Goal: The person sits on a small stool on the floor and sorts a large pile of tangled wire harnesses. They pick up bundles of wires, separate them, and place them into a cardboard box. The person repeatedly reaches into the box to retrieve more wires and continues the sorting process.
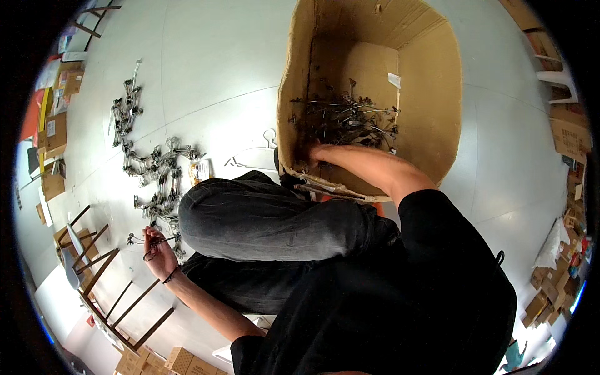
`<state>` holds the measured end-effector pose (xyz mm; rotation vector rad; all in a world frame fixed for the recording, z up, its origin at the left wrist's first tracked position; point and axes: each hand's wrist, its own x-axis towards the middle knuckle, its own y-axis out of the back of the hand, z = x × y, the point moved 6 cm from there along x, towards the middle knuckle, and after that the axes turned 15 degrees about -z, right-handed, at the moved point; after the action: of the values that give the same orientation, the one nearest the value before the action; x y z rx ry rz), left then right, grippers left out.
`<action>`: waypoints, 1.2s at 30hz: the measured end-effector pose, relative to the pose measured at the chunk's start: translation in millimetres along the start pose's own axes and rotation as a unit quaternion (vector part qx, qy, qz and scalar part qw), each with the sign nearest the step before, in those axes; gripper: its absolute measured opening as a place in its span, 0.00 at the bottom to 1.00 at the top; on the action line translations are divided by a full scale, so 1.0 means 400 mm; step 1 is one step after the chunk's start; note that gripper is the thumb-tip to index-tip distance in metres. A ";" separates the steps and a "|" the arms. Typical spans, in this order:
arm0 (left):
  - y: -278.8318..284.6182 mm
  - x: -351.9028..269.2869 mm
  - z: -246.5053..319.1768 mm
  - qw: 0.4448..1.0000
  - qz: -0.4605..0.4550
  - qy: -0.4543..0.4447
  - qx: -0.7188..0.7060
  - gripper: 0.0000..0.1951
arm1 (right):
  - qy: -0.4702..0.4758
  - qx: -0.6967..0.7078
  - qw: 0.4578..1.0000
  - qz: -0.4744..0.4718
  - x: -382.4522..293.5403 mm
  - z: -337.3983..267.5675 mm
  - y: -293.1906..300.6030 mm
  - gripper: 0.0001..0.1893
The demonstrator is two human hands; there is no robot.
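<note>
My left hand [159, 255] holds a dark clip hanger [157, 241] with a thin metal bar, over the floor beside my knee. Bundles of similar clip hangers [161, 178] lie in a loose chain on the pale floor beyond it. My right hand [311, 152] reaches down into a tall cardboard box [424, 103], near its left wall; its fingers are in shadow, so what they touch cannot be told. A tangled heap of clip hangers [356, 117] lies on the bottom of the box.
A white hanger [253, 158] and a small packet with orange print [200, 171] lie on the floor near my knee. Wooden-legged stools [115, 281] stand at lower left. Cardboard boxes [56, 131] line the left side, and more cartons [569, 136] the right.
</note>
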<state>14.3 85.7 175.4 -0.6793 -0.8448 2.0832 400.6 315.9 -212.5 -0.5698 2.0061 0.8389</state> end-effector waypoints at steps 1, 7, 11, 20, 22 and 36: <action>-0.001 0.001 0.000 1.000 0.001 -0.002 -0.004 0.13 | 0.010 -0.038 0.998 0.042 -0.026 -0.023 0.009 0.21; -0.015 -0.007 -0.008 1.000 0.013 -0.016 -0.004 0.13 | 0.029 0.102 0.974 0.202 -0.177 -0.044 0.044 0.22; 0.001 -0.017 0.000 1.000 -0.006 0.004 -0.031 0.13 | -0.025 0.067 0.997 0.004 0.132 -0.001 -0.072 0.26; -0.017 0.020 -0.010 1.000 -0.018 0.012 -0.007 0.13 | -0.012 0.077 0.994 -0.080 0.239 0.043 -0.151 0.19; -0.002 0.016 -0.005 1.000 -0.009 0.010 -0.015 0.13 | -0.009 0.045 0.996 -0.078 0.190 0.023 -0.106 0.18; 0.011 0.000 0.001 1.000 -0.022 0.010 -0.020 0.13 | 0.145 -0.199 0.968 0.051 -0.095 -0.029 -0.032 0.15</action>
<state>12.2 83.5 172.4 -0.6961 -0.8849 2.0215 422.7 301.8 -179.8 -0.8617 2.1530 1.2995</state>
